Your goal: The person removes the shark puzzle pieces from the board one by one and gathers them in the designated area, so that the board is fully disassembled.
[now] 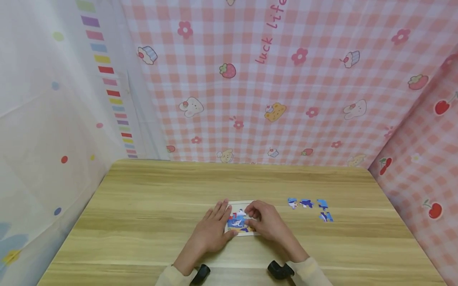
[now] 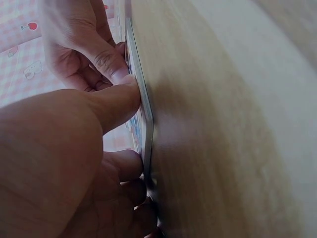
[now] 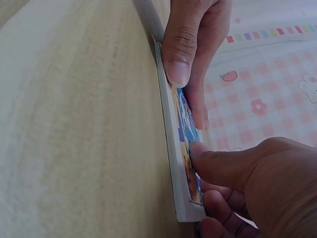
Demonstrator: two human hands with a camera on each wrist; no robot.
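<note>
A small jigsaw puzzle in a white-edged frame (image 1: 232,204) lies flat on the wooden table, its sea picture partly filled in. My left hand (image 1: 212,232) rests along its left side with fingers extended, the thumb (image 2: 119,101) at the near edge. Over the right part of the puzzle is my right hand (image 1: 268,222), its thumb (image 3: 213,161) touching the picture and its fingers bent. A gap shows between that thumb and the index finger in the head view. I cannot tell whether a piece is held there.
Several loose blue puzzle pieces (image 1: 306,203) lie on the table (image 1: 154,194) to the right of the frame. A pink checked cloth (image 1: 250,87) hangs behind the table, with a white dotted cloth (image 1: 43,131) at the left.
</note>
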